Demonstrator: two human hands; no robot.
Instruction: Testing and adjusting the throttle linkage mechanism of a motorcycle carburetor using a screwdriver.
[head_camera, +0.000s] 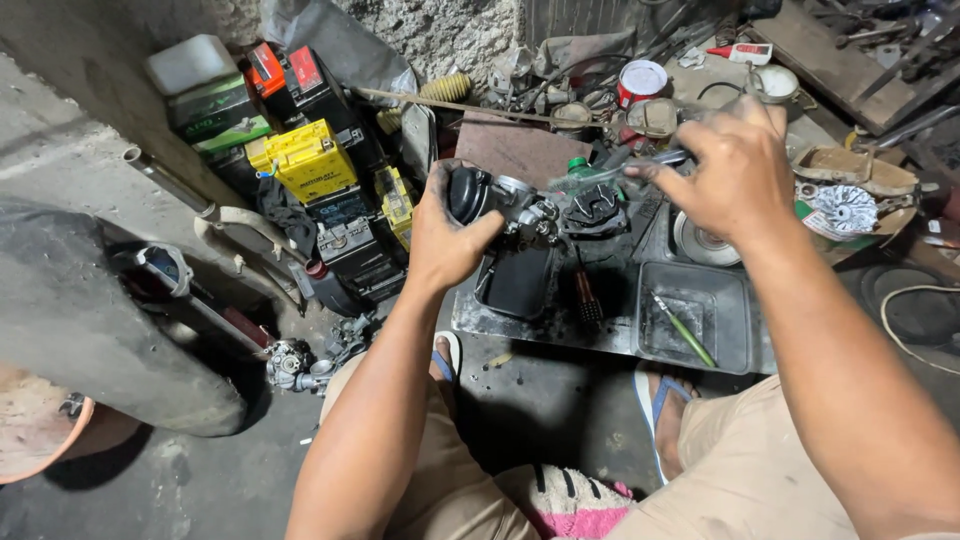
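both hands raised: left hand (445, 235) grips carburetor (510, 205), right hand (735, 175) pinches tool (650, 162).

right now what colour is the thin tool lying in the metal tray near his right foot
Green: the thin tool lies slantwise in the grey metal tray, seen from the head view.

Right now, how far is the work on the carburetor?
Done: the carburetor is off any machine, and the left hand holds it above the dark metal tray. In hand: the right hand points a thin tool at its top. Left: it looks still assembled; a green screwdriver lies unused in the tray.
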